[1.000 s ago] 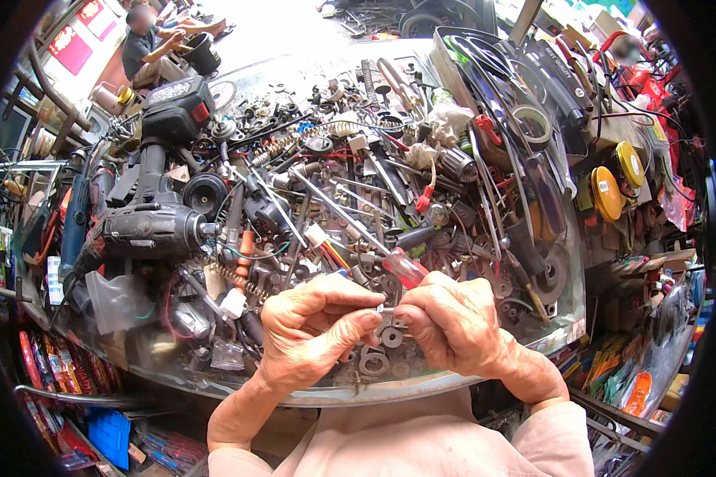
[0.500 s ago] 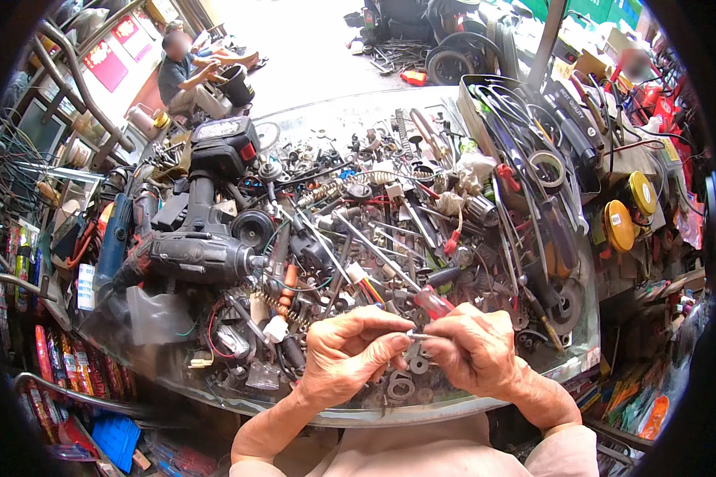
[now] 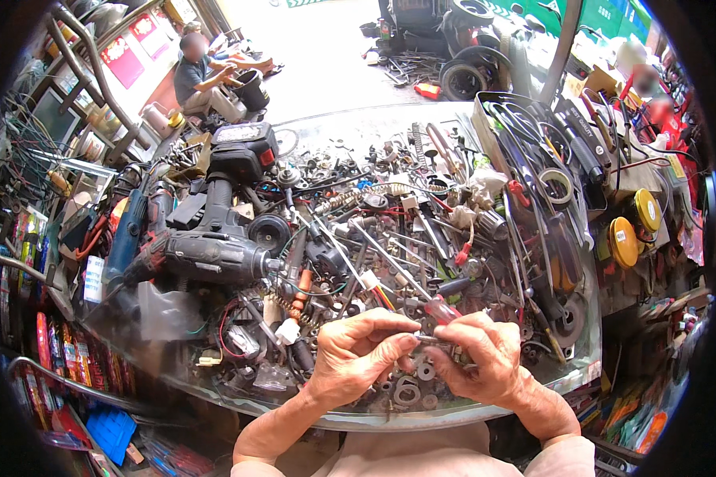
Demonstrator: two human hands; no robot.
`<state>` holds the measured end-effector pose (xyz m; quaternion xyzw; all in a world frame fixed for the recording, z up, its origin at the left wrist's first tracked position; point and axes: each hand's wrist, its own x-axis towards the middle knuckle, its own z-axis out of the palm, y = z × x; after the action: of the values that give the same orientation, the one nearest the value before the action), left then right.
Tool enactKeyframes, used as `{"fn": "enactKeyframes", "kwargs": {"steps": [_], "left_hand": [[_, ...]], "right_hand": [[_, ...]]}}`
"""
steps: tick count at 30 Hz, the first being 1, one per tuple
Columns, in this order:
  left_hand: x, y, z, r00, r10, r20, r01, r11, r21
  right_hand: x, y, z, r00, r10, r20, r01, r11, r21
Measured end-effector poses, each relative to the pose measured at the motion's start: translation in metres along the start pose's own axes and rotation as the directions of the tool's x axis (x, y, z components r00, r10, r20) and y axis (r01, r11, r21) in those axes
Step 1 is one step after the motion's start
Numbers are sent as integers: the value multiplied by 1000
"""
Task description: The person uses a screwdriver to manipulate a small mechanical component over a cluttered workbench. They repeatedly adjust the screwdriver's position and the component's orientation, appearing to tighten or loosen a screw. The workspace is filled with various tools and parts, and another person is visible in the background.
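Between my two hands, close to the near edge of the glass-topped bench, is a small thin metal piece (image 3: 428,339), like a pin or bolt; its exact kind is too small to tell. My left hand (image 3: 354,354) pinches one end between thumb and fingertips. My right hand (image 3: 485,358) has its thumb and fingers closed at the other end. Just beyond the fingers lies a screwdriver with a red handle (image 3: 441,310). Loose washers and a large nut (image 3: 406,394) lie on the glass below the hands.
A black cordless impact wrench (image 3: 215,258) lies left, beside a blue power tool (image 3: 125,238). A metal tray (image 3: 482,127) of tools and cables stands right, with a tape roll (image 3: 555,186). Small parts cover the middle. A person (image 3: 203,79) sits at the far left by a black bucket (image 3: 251,89).
The whole view has shifted slightly, so the bench appears a little lower and further right. My right fingers have changed position around the metal piece; both hands stay together on it.
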<state>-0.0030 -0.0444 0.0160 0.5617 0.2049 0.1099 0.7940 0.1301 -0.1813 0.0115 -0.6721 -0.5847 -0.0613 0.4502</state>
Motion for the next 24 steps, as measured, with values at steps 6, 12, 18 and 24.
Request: {"fn": "enactKeyframes", "kwargs": {"steps": [6,12,18,24], "left_hand": [[1,-1,1,999,23,25,-24,999,28],[0,-1,-2,999,39,17,-39,999,3],[0,0,-2,999,38,31,-39,999,38],[0,2,-3,999,20,28,-21,999,39]], "right_hand": [[-12,8,-1,990,17,141,-23,999,38],[-6,3,2,1000,-11,22,11,999,-37],[-13,10,2,991,-31,134,28,999,21],[-6,-4,1,998,62,31,-63,997,35]]}}
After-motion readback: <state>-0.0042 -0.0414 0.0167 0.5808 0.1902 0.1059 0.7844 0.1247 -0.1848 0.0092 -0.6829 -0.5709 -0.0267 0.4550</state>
